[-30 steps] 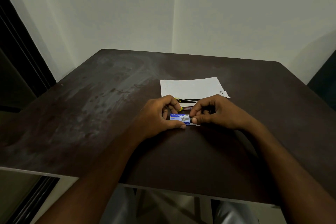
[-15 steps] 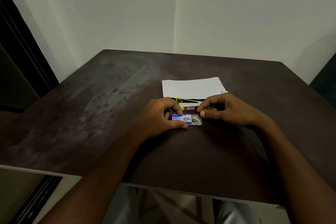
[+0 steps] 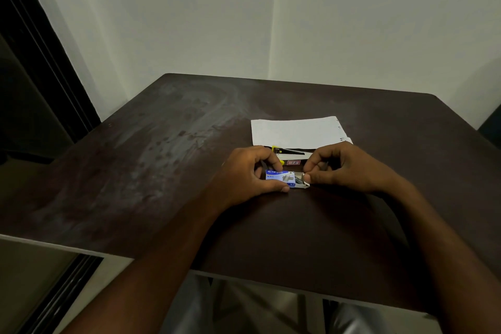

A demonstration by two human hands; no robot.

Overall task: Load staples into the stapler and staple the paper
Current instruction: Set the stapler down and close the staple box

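Blue staple box [image 3: 280, 178], on table [image 3: 162, 171] before stapler [image 3: 288, 151] and paper [image 3: 296, 131]: left hand [image 3: 244, 173] grips sleeve; right hand [image 3: 344, 168] has now pinched its tray out. Staples reachable.

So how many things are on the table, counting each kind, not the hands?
Paper: 1
Stapler: 1
Staple box: 1
Total: 3
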